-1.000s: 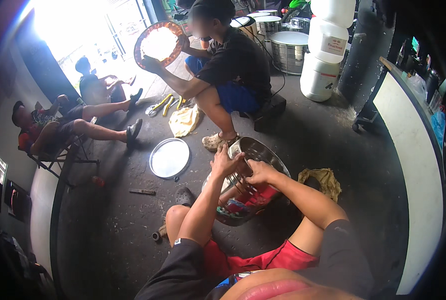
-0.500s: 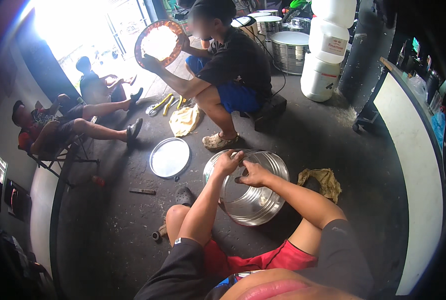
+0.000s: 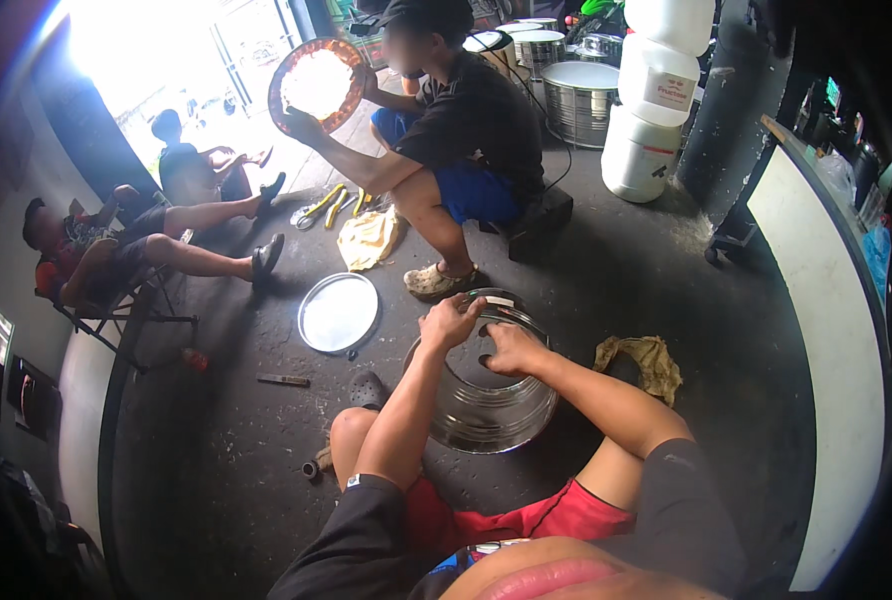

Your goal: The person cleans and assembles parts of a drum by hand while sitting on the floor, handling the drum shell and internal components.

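Observation:
A shiny metal drum shell (image 3: 491, 415), a wide ribbed cylinder, stands on the dark floor between my legs, tilted with its round opening upward. My left hand (image 3: 452, 322) is closed on the far left part of its rim. Over the opening, close beside it, my right hand (image 3: 513, 350) has its thumb and fingers apart, their tips dark with dirt. Whether these fingertips touch the metal I cannot tell.
A round white-topped hoop (image 3: 338, 313) lies left of the shell, near a flat metal bar (image 3: 284, 380). A crumpled yellowish cloth (image 3: 651, 368) is at right. Ahead, a seated co-worker (image 3: 476, 130) holds up a copper-coloured ring (image 3: 278, 95), with yellow-handled pliers (image 3: 336, 207) nearby.
The drum shell has tipped, so more of its near outer wall shows and its opening looks narrower. My left hand has shifted slightly up and left, apart from the right.

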Demonstrator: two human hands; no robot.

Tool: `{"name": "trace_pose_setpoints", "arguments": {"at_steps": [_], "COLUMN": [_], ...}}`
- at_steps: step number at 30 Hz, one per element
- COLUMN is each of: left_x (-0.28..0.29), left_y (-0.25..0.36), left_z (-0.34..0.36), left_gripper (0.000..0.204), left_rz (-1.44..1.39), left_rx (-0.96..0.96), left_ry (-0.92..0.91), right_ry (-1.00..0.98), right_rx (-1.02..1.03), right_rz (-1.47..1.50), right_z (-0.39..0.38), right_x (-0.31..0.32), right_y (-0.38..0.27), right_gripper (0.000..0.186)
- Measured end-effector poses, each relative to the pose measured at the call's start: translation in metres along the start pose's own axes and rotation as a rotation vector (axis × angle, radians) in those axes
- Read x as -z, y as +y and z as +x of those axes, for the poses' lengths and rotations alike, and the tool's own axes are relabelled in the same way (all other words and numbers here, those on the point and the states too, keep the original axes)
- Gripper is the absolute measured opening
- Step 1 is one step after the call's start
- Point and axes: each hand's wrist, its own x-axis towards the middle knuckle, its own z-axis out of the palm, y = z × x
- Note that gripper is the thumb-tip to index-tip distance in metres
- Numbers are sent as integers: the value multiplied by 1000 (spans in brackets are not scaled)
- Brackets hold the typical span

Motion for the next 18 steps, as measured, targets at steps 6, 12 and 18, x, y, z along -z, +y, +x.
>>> {"name": "trace_pose_setpoints", "arguments": {"at_steps": [6,12,18], "left_x": [-4,8,6], "left_y": [-3,6,5], "left_z": [4,-6,2], "left_gripper": [55,50,41], "left_rz": [-37,7,43], "left_rx": [-78,-106,-58], "left_ry": [-11,-32,6], "right_ry": [147,182,282], "right_rx": [27,-5,17], "right_rz": [73,111,120], "right_z": [7,8,17], "right_x": [-1,1,0], "right_y": [12,13,30], "right_gripper": [55,57,49]}}
